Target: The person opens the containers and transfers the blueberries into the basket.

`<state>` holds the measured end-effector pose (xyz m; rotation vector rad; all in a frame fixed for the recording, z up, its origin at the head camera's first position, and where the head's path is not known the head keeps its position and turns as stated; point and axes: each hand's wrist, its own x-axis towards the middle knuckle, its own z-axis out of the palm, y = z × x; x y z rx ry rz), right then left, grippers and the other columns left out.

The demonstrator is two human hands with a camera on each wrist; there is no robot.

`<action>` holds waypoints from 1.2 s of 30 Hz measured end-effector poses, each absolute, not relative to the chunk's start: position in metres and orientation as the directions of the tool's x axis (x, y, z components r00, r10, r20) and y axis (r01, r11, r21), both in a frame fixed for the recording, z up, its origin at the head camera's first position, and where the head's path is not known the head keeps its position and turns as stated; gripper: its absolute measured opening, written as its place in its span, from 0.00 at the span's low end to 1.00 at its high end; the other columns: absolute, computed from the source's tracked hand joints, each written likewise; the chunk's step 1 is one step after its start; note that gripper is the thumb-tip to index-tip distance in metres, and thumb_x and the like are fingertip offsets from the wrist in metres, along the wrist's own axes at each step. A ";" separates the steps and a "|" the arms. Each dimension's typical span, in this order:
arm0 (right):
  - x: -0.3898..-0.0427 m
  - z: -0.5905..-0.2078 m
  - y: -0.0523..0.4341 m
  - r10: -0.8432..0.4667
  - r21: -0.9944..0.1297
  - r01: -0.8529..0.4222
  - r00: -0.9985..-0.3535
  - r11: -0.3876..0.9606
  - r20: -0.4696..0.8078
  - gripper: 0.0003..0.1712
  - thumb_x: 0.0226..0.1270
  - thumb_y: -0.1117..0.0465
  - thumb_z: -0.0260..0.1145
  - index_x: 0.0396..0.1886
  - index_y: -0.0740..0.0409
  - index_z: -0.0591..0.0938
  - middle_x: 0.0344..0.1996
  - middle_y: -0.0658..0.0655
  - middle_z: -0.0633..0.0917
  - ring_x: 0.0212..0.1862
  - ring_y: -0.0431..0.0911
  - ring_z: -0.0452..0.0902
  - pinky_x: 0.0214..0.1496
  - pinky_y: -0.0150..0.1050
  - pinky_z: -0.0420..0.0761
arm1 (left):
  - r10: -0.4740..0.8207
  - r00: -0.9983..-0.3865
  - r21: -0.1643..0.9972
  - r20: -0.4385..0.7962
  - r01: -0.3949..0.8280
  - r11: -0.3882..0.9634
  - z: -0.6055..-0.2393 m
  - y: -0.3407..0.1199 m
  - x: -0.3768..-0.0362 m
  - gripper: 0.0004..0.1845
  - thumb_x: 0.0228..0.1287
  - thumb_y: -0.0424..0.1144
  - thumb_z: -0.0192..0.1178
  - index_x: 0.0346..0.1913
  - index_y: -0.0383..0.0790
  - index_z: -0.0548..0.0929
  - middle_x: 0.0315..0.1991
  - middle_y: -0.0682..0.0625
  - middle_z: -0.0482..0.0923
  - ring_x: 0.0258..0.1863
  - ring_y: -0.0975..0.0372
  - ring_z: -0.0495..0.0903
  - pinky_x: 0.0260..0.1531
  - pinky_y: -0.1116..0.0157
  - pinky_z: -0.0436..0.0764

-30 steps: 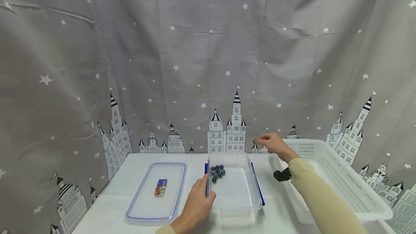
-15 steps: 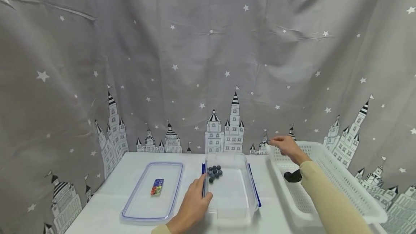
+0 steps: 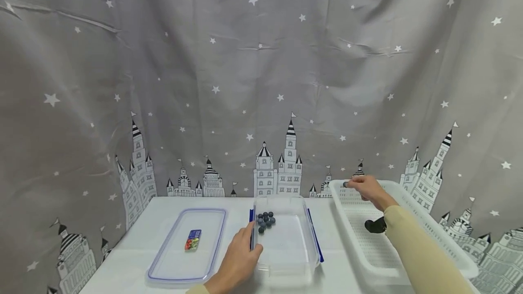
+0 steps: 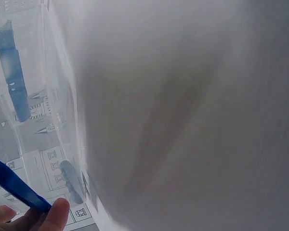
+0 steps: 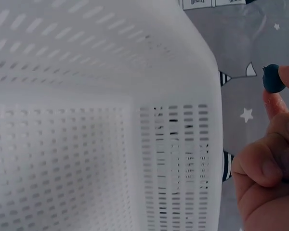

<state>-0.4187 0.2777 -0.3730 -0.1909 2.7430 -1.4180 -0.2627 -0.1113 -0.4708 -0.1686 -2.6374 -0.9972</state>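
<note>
A clear plastic container [image 3: 286, 257] sits mid-table with several blueberries [image 3: 265, 220] in its far left corner. My left hand [image 3: 243, 252] grips its left rim beside the blue clip [image 3: 251, 226]; the left wrist view shows a fingertip [image 4: 54, 217] under that blue clip [image 4: 13, 186]. My right hand [image 3: 363, 188] pinches one blueberry [image 3: 345, 184] over the far left corner of the white perforated basket [image 3: 339, 208]. In the right wrist view the blueberry [image 5: 273, 78] sits between my fingertips [image 5: 275, 103], just past the basket [image 5: 111, 96] wall.
The container's clear lid [image 3: 171, 257] lies flat to the left, with a small colourful label [image 3: 193, 239] on it. A grey curtain [image 3: 261, 80] printed with stars and castles hangs right behind the white table [image 3: 135, 257]. The basket fills the table's right side.
My right hand has carried the blueberry rightward, from behind the container to above the basket's far left corner. The left hand has stayed on the container's rim.
</note>
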 end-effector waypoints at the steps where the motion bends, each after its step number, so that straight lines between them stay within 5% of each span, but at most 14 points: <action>1: -0.419 -0.375 0.280 -0.121 -0.814 -0.079 -0.993 0.576 0.011 0.26 0.74 0.52 0.60 0.61 0.68 0.79 0.68 0.72 0.70 0.19 0.40 0.57 0.48 0.49 0.76 | 0.000 -0.943 0.623 0.333 0.220 0.750 -0.471 -0.112 -0.263 0.36 0.60 0.42 0.58 0.71 0.31 0.68 0.56 0.39 0.78 0.57 0.46 0.77 0.59 0.45 0.75; 5: -0.418 -0.382 0.290 -0.098 -0.799 -0.060 -0.995 0.598 0.001 0.30 0.75 0.50 0.59 0.63 0.70 0.77 0.67 0.74 0.70 0.36 0.53 0.75 0.54 0.56 0.78 | 0.002 -0.940 0.619 0.341 0.227 0.752 -0.472 -0.113 -0.264 0.36 0.60 0.42 0.58 0.71 0.31 0.69 0.55 0.39 0.78 0.55 0.47 0.78 0.58 0.46 0.76; 9: -0.415 -0.390 0.301 -0.077 -0.796 -0.027 -0.997 0.604 -0.025 0.33 0.75 0.49 0.58 0.65 0.73 0.74 0.68 0.75 0.67 0.63 0.64 0.69 0.62 0.64 0.75 | 0.009 -0.941 0.621 0.338 0.230 0.749 -0.471 -0.111 -0.264 0.36 0.61 0.43 0.58 0.72 0.31 0.68 0.56 0.39 0.78 0.56 0.47 0.78 0.58 0.45 0.76; 13: -0.414 -0.400 0.308 -0.047 -0.785 0.018 -0.997 0.619 -0.060 0.32 0.75 0.50 0.58 0.65 0.73 0.73 0.66 0.75 0.69 0.53 0.61 0.71 0.59 0.62 0.77 | 0.032 -0.949 0.617 0.315 0.230 0.752 -0.472 -0.109 -0.263 0.36 0.62 0.43 0.58 0.72 0.31 0.67 0.58 0.39 0.77 0.57 0.48 0.77 0.59 0.45 0.75; 25: -0.421 -0.408 0.310 -0.056 -0.782 0.037 -0.994 0.622 -0.092 0.33 0.74 0.50 0.59 0.65 0.74 0.73 0.69 0.77 0.66 0.64 0.67 0.67 0.60 0.62 0.77 | -0.001 -0.946 0.619 0.323 0.211 0.756 -0.470 -0.113 -0.261 0.35 0.63 0.42 0.58 0.72 0.32 0.68 0.58 0.39 0.77 0.57 0.48 0.78 0.59 0.46 0.76; 27: -0.422 -0.411 0.312 -0.053 -0.790 0.040 -0.994 0.612 -0.092 0.33 0.73 0.50 0.60 0.65 0.74 0.74 0.63 0.76 0.72 0.48 0.61 0.75 0.53 0.55 0.80 | -0.007 -0.944 0.620 0.329 0.210 0.756 -0.471 -0.114 -0.261 0.35 0.63 0.42 0.58 0.72 0.32 0.68 0.58 0.39 0.77 0.57 0.47 0.77 0.59 0.46 0.76; 29: -0.422 -0.415 0.315 -0.040 -0.797 0.054 -0.994 0.601 -0.098 0.33 0.72 0.51 0.61 0.64 0.73 0.75 0.50 0.72 0.78 0.31 0.50 0.70 0.45 0.47 0.80 | -0.012 -0.943 0.621 0.332 0.210 0.755 -0.471 -0.115 -0.261 0.35 0.63 0.42 0.58 0.72 0.32 0.68 0.59 0.38 0.77 0.58 0.47 0.77 0.60 0.46 0.75; 32: -0.422 -0.420 0.321 -0.025 -0.797 0.065 -0.995 0.600 -0.100 0.33 0.70 0.52 0.63 0.64 0.75 0.75 0.42 0.63 0.78 0.23 0.42 0.56 0.37 0.41 0.74 | -0.004 -0.946 0.621 0.323 0.209 0.756 -0.472 -0.114 -0.262 0.36 0.63 0.43 0.57 0.73 0.32 0.67 0.59 0.38 0.77 0.59 0.46 0.77 0.61 0.46 0.75; 36: -0.423 -0.423 0.327 -0.009 -0.800 0.073 -0.995 0.595 -0.097 0.34 0.70 0.52 0.63 0.64 0.77 0.74 0.31 0.53 0.76 0.22 0.40 0.56 0.32 0.38 0.71 | 0.001 -0.949 0.621 0.314 0.206 0.756 -0.470 -0.112 -0.263 0.36 0.63 0.43 0.57 0.73 0.32 0.67 0.59 0.37 0.77 0.59 0.46 0.76 0.62 0.45 0.74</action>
